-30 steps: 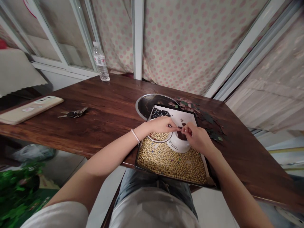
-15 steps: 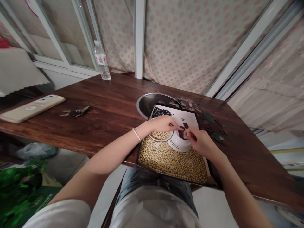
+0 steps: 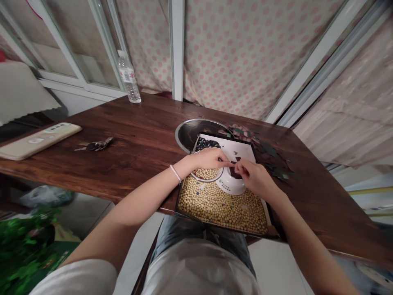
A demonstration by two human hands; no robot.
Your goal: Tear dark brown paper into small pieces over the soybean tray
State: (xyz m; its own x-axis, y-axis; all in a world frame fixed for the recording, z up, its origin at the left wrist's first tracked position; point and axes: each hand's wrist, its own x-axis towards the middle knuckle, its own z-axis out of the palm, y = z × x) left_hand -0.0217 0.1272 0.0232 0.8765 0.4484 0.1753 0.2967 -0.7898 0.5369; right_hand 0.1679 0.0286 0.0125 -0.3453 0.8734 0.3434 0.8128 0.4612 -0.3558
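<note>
The fingers (image 3: 241,164) of both hands come close together above a white bowl (image 3: 229,185). The left hand (image 3: 208,159) and the right hand (image 3: 254,177) are almost closed, and they seem to pinch a small dark piece (image 3: 235,173), but I cannot tell which hand has hold of it. The bowl sits on soybeans (image 3: 221,209) in a black tray (image 3: 196,216). If the grip slips, the piece can fall and hide among the beans. The tray stands on a wooden counter (image 3: 138,139) with a phone (image 3: 37,141) and keys (image 3: 95,144); a dotted curtain (image 3: 245,53) hangs behind.
</note>
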